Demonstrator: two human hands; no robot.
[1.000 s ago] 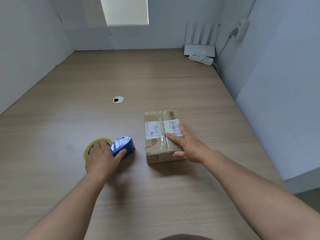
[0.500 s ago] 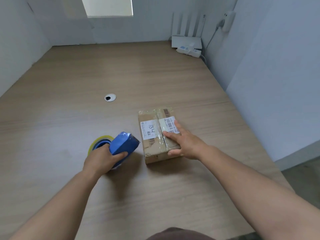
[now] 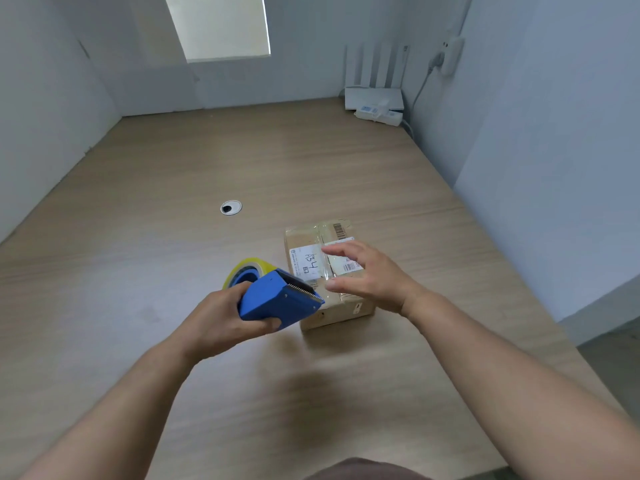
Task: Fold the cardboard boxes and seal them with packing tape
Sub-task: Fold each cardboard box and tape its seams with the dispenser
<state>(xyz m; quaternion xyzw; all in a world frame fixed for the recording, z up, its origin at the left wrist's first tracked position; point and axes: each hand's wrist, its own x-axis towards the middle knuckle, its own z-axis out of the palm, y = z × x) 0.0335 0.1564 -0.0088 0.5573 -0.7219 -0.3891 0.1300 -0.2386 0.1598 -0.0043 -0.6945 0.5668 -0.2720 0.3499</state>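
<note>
A small closed cardboard box (image 3: 308, 244) with white labels and clear tape along its top seam lies on the wooden table (image 3: 173, 202). My left hand (image 3: 221, 320) grips a blue tape dispenser (image 3: 277, 301) with a yellowish tape roll, held in the air just left of the box, its serrated blade pointing at the box's near corner. My right hand (image 3: 367, 275) hovers over the box top with fingers spread, holding nothing.
A round cable grommet (image 3: 231, 207) sits in the table left of and beyond the box. A white router (image 3: 374, 95) and a power strip (image 3: 379, 114) stand in the far right corner. Grey partition walls close in the left, back and right sides.
My left hand has lifted the tape dispenser off the table and brought it right, up to the box. My right hand has risen off the box top and spread its fingers.
</note>
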